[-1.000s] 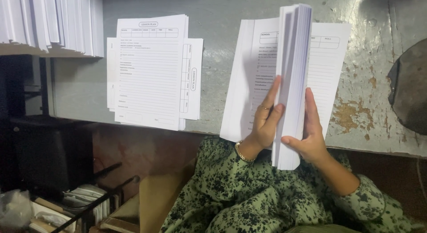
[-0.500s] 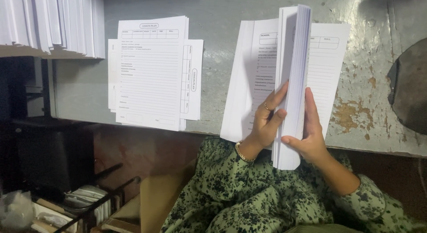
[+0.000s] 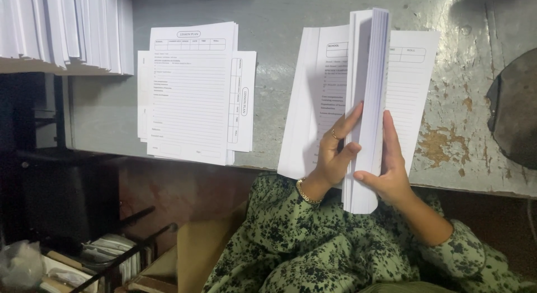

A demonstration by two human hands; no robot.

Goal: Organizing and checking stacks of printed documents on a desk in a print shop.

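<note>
Head view. Left hand (image 3: 334, 158): fingers loosely spread, index raised along the left face of the upright sheaf of sheets (image 3: 366, 108), middle finger curled onto its edge, ring on one finger, bracelet at the wrist. Right hand (image 3: 387, 172): fingers together and straight up the right face of the sheaf, thumb hooked across its lower front edge, so it pinches the sheaf between thumb and fingers. Sheaf stands on edge between both hands, thick, white, plain page edges facing the camera, its lower corner hanging past the table's near edge. It rises out of an open stack of printed forms (image 3: 411, 86) lying flat on the grey table (image 3: 279, 102), near the near edge; lined white pages show left and right of the sheaf. Well apart to the left, a second pile of forms (image 3: 193, 91), some sheets turned crosswise. Far left corner: tall stacks of white paper (image 3: 61, 27). Green floral sleeves (image 3: 313, 242) below the table's edge.
</note>
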